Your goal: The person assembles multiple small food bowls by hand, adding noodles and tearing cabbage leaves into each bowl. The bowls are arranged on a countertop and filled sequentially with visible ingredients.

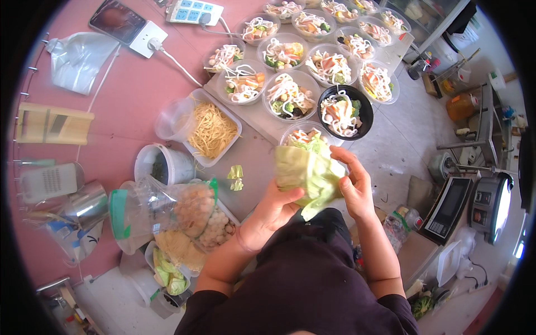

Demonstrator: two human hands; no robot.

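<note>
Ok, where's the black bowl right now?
In the head view, the black bowl sits right of centre on the white board, just beyond the cabbage leaf in both hands.

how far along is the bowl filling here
Mostly done, it seems: the filled bowls at the far end of the counter already hold noodles and toppings. In hand: the left hand and right hand grip a cabbage leaf over the nearest bowl, which shows greens on top. Left: probably that bowl; noodles remain in the rectangular tub.
</note>
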